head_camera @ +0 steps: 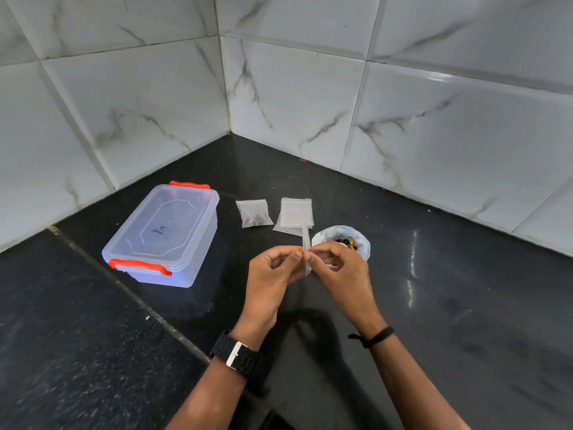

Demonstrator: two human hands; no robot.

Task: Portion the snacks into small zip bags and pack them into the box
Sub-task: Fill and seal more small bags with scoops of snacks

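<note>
I pinch an empty zip bag [305, 251] edge-on between my left hand [270, 274] and right hand [339, 271], fingertips of both clamped on its top edge, above the black counter [449, 305]. Just behind my right hand sits the snack bowl [342, 240], lined with plastic, dark pieces inside. A small stack of empty bags [296, 214] lies just beyond, and a filled bag [253, 213] to its left. The box [162, 234], lid on with orange clips, stands well to the left.

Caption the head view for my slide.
Both hands, left hand and right hand, pinch a small clear zip bag beside the lidded clear plastic box.
</note>
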